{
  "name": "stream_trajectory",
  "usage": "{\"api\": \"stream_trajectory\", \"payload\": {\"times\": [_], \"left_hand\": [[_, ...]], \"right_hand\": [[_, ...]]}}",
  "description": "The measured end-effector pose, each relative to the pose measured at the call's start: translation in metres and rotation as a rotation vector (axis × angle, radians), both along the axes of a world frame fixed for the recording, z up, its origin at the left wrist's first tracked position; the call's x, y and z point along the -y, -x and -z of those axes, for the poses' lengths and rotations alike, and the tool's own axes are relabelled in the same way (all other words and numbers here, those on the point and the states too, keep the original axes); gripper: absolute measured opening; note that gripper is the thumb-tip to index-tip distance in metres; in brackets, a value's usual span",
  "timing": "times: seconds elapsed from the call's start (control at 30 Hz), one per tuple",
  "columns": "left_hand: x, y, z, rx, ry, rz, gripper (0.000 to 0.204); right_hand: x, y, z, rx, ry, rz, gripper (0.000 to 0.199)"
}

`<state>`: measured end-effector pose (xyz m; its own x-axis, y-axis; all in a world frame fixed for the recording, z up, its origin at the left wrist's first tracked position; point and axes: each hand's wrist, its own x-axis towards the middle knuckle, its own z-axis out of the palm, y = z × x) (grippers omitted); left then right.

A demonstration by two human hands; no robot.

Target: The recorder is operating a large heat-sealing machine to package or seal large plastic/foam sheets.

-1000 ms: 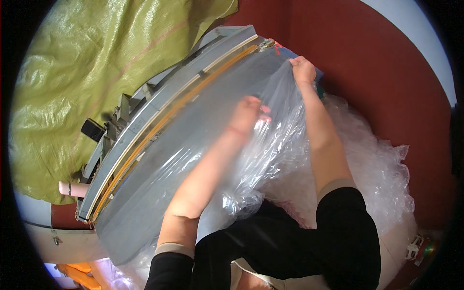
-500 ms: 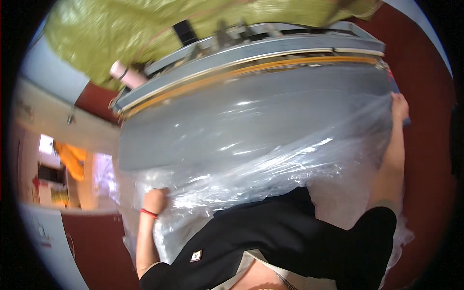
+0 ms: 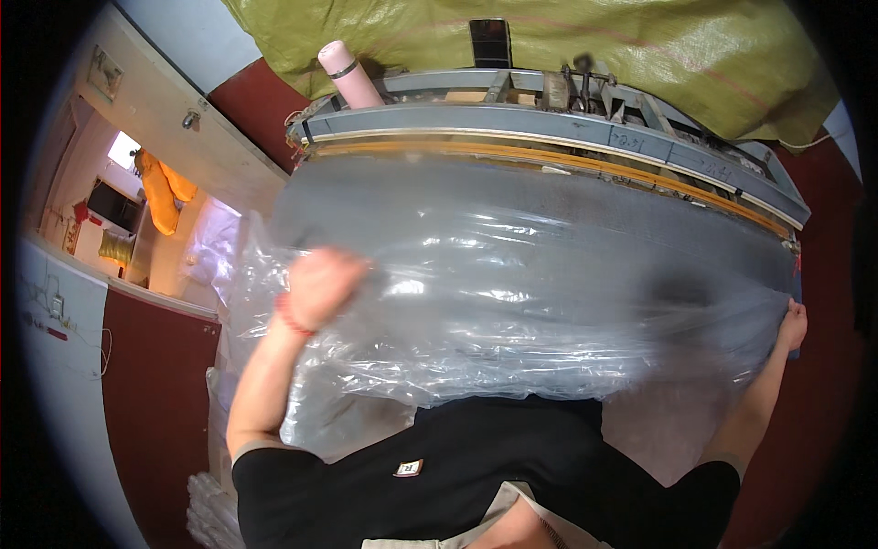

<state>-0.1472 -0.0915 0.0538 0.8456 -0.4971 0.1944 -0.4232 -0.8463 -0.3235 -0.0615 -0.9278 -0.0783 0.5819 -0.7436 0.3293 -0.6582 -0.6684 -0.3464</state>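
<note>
A clear, wrinkled plastic sheet (image 3: 512, 357) lies across a wide grey work surface (image 3: 567, 201) in front of me and hangs toward my body. Over the sheet's left part is my left hand (image 3: 327, 284), a red band at its wrist. Motion smears its fingers, so I cannot see whether they hold the sheet. At the far right edge, my right hand (image 3: 794, 325) is closed on the plastic sheet, which stretches leftward from it in taut folds.
Behind the surface runs a blue-grey metal frame (image 3: 549, 122) with orange strips (image 3: 512, 152). A pink bottle (image 3: 352, 78) and a dark phone (image 3: 489, 43) stand there against a yellow-green tarp (image 3: 631, 37). An open doorway with a pale door (image 3: 174, 114) is at left.
My left hand has moved up and forward over the sheet. My right hand still grips the sheet's right edge. The head view has turned, shifting the frame rightward.
</note>
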Motion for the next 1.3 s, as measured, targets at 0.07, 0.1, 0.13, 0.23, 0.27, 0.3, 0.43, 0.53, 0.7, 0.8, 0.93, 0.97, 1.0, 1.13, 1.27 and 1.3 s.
{"api": "stream_trajectory", "payload": {"times": [0.07,0.1,0.13,0.23,0.27,0.3,0.43,0.53,0.7,0.8,0.93,0.97,1.0,1.13,1.27,1.3], "left_hand": [[0.012,-0.028,0.046,0.015,0.248,0.106,0.033],[0.001,-0.042,0.067,-0.003,0.229,0.005,0.038],[-0.007,-0.055,0.075,-0.005,0.233,0.005,0.038],[-0.033,-0.07,0.089,0.117,0.47,-0.224,0.043],[-0.041,-0.073,0.09,0.067,0.485,-0.165,0.043],[-0.047,-0.071,0.093,0.018,0.5,-0.106,0.044],[-0.049,-0.072,0.105,0.034,0.604,-0.08,0.032],[-0.046,-0.079,0.103,0.075,0.639,-0.103,0.017],[-0.037,-0.113,0.104,0.162,0.706,-0.224,0.012],[-0.03,-0.126,0.104,0.287,0.489,-0.233,0.012],[-0.018,-0.131,0.105,0.198,0.614,-0.279,0.012],[-0.013,-0.129,0.103,0.199,0.729,-0.303,0.012],[-0.009,-0.129,0.103,0.198,0.843,-0.329,0.012],[-0.012,-0.13,0.1,0.126,0.755,-0.272,0.01],[-0.016,-0.144,0.097,0.132,1.14,-0.374,0.009],[-0.023,-0.148,0.09,0.249,1.195,-0.288,0.015]], "right_hand": [[-0.003,-0.005,-0.002,0.007,-0.042,0.016,0.033],[-0.003,-0.008,0.0,0.007,-0.043,0.009,0.033],[-0.001,-0.008,0.002,0.011,-0.02,0.014,0.033],[0.003,-0.003,0.003,-0.006,0.033,0.0,0.034],[0.0,-0.003,0.001,0.018,0.029,0.002,0.035],[-0.003,-0.004,0.0,0.042,0.025,0.003,0.036],[0.004,-0.004,-0.002,0.019,0.044,0.003,0.04],[0.025,-0.006,0.009,0.07,0.026,-0.049,0.042],[0.051,0.007,0.02,0.454,-0.308,-0.145,0.04],[0.039,0.016,0.006,0.713,-0.579,-0.232,0.035],[0.041,0.046,-0.021,0.802,-0.652,-0.215,0.032],[0.048,0.056,-0.025,0.805,-0.642,-0.208,0.032],[0.058,0.065,-0.028,0.809,-0.654,-0.232,0.033],[0.059,0.073,-0.042,0.79,-0.626,-0.251,0.031],[0.042,0.033,-0.056,0.727,-0.906,-0.108,0.025],[0.029,0.014,-0.058,0.836,-0.945,-0.1,0.024]]}}
